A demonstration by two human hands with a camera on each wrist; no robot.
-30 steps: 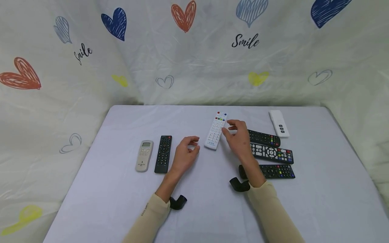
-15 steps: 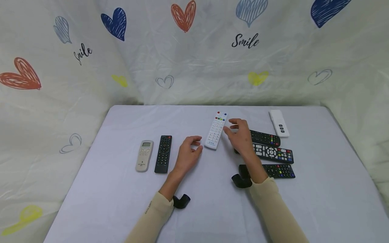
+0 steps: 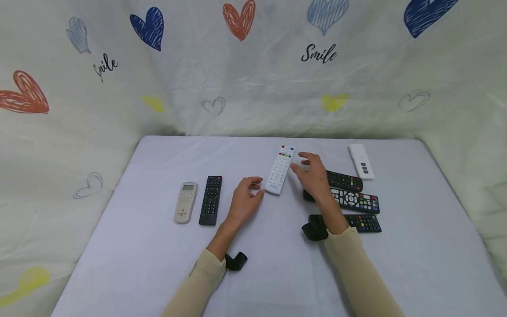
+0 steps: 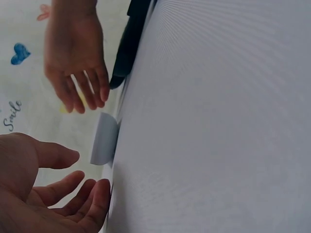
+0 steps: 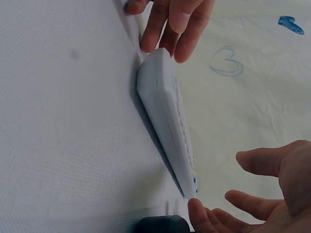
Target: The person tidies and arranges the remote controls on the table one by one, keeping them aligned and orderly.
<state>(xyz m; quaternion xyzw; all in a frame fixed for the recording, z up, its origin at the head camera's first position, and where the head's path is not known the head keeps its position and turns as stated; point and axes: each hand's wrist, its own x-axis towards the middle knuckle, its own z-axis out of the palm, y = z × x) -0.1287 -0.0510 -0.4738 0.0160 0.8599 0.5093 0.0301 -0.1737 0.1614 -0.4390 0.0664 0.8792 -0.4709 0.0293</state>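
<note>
A white remote control (image 3: 279,171) with a few coloured buttons lies on the white-covered table, slightly slanted, between both hands. My left hand (image 3: 244,200) is just left of its near end, with the fingers relaxed and bent around nothing. On its other side my right hand (image 3: 314,176) hovers near the far half, thumb and fingers spread apart and holding nothing. In the right wrist view the white remote (image 5: 163,104) shows its side and near end, with the left hand's fingertips (image 5: 181,48) right at that end. The left wrist view shows both hands without anything in them.
Left of the hands lie a black remote (image 3: 211,200) and a beige remote with a small display (image 3: 185,202). Three black remotes (image 3: 343,181) lie stacked in a column at right, partly hidden by the right arm. Another white remote (image 3: 361,161) lies at the back right.
My left hand has shifted slightly right, closer to the white remote's near end. The right hand has drawn a little away from the remote. The head view has shifted slightly; the remotes stay put.
</note>
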